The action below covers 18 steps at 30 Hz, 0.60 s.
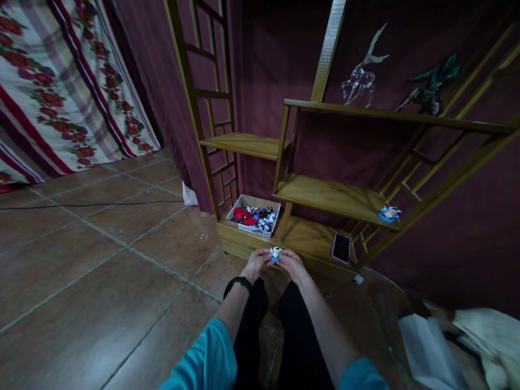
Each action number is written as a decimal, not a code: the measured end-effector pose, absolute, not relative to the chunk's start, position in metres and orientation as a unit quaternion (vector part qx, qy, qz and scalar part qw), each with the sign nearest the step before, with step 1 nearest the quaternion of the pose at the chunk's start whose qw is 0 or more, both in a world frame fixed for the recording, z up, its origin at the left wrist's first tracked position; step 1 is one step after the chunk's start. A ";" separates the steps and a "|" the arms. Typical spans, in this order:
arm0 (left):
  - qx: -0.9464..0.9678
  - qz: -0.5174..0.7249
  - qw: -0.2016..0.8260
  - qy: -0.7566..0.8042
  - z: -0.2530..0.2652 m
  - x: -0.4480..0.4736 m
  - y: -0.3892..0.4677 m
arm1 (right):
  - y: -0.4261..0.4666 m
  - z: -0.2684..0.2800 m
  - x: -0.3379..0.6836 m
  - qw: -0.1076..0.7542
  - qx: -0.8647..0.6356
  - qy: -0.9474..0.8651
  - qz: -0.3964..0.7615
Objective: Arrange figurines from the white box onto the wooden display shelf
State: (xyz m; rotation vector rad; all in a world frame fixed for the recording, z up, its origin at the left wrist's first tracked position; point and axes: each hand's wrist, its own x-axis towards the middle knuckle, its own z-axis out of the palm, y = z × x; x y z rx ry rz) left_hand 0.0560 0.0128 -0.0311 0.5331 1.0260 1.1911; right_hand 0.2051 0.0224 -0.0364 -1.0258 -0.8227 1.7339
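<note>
A small blue and white figurine [275,253] with a pinkish middle is held between my two hands, in front of the low shelf. My left hand [257,264], with a dark band at the wrist, grips its left side by the fingertips. On the other side my right hand [294,264] pinches it too. Just beyond my hands, an open box [264,232] on the bottom shelf holds many small red, purple, black and white figures [252,215]. A similar blue and white figurine [389,214] stands at the right end of the middle shelf.
A wooden shelf unit [333,197] stands before a dark red curtain [260,65]. Its top board carries a clear glass deer [361,78] and a dark green figure [434,84]. A phone [341,247] leans at lower right. A black cable [93,205] crosses the tiled floor [122,292].
</note>
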 end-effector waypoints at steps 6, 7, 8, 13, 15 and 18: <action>0.234 0.534 0.677 0.449 -0.030 0.057 0.012 | 0.022 -0.035 0.205 0.466 -0.412 -0.336 0.707; 0.232 0.537 0.679 0.444 -0.030 0.057 0.012 | 0.022 -0.034 0.205 0.468 -0.412 -0.334 0.707; 0.230 0.540 0.679 0.441 -0.029 0.057 0.012 | 0.022 -0.034 0.205 0.470 -0.411 -0.331 0.708; 0.227 0.543 0.687 0.426 -0.028 0.057 0.013 | 0.024 -0.033 0.203 0.476 -0.410 -0.316 0.711; 0.239 0.542 0.692 0.414 -0.029 0.057 0.014 | 0.025 -0.034 0.203 0.481 -0.409 -0.310 0.711; 0.261 0.539 0.693 0.401 -0.033 0.058 0.014 | 0.026 -0.037 0.204 0.488 -0.405 -0.297 0.714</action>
